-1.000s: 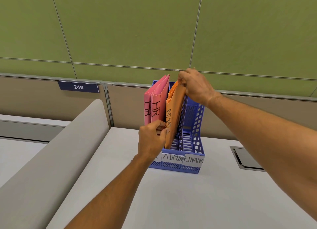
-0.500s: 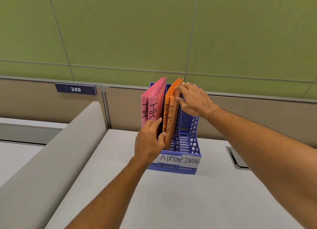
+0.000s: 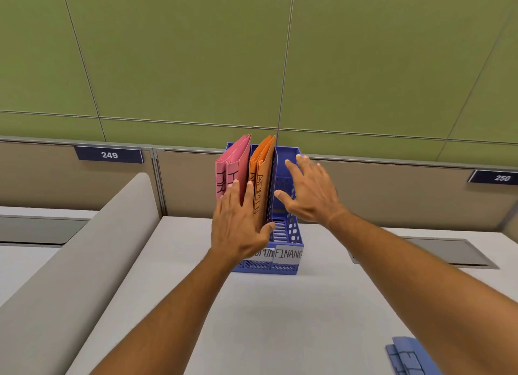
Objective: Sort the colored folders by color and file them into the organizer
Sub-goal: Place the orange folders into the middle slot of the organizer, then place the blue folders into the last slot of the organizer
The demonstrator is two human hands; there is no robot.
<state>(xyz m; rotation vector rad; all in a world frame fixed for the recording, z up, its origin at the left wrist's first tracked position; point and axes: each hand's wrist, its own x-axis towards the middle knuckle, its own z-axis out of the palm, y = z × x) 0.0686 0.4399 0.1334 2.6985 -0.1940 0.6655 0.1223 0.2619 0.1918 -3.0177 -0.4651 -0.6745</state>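
A blue three-slot organizer (image 3: 291, 235) stands at the back of the desk, with front labels reading ADMIN and FINANC. Two pink folders (image 3: 236, 164) marked HR stand upright in its left slot. Two orange folders (image 3: 263, 172) marked ADMIN stand in the middle slot. The right slot holds nothing. My left hand (image 3: 241, 228) lies flat against the front edges of the pink and orange folders, fingers spread. My right hand (image 3: 311, 192) hovers open over the right slot, holding nothing. Blue folders (image 3: 412, 356) lie flat on the desk at the lower right.
The grey desk (image 3: 280, 318) is bounded by a curved grey divider (image 3: 75, 262) on the left and a tan partition with plates 249 (image 3: 109, 155) and 250 (image 3: 501, 177) behind. A recessed cable hatch (image 3: 448, 252) sits in the desk to the right.
My right hand has let go of the orange folder, which now stands fully in the middle slot, and moved right over the empty slot. My left hand has flattened against the folders.
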